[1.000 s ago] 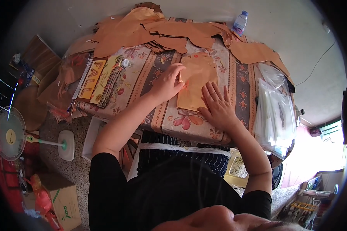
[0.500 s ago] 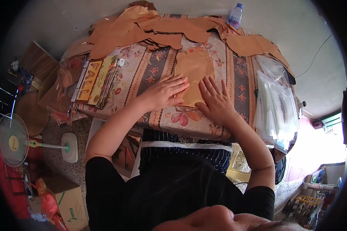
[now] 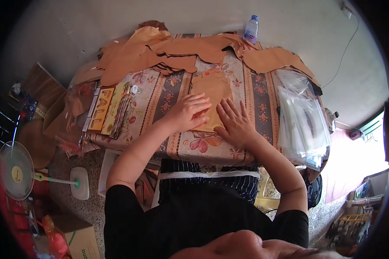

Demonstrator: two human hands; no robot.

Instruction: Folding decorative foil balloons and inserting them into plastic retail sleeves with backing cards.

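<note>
A golden-tan flat piece (image 3: 215,88), paper or thin sheet, lies on the flowered, striped tablecloth (image 3: 134,110) in front of me. Its far edge is wavy and bears a small red dot. My right hand (image 3: 237,126) rests flat on its near right part, fingers stretched out. On the left side, my left hand (image 3: 189,113) is turned partly on edge over the piece, fingers extended and the thumb apart. Neither hand grips anything. Whether the left hand touches the sheet I cannot tell.
Brown cut-out sheets (image 3: 125,60) spread along the table's back, beside a water bottle (image 3: 251,30). Clear plastic sleeves (image 3: 304,129) pile up at the right. Printed packets (image 3: 110,110) lie at the left. A fan (image 3: 16,170) and a cardboard box (image 3: 83,242) stand left on the floor.
My left hand has tilted from lying flat toward its edge, its fingers lifting. The right hand stays flat on the sheet. The whole view has shifted slightly.
</note>
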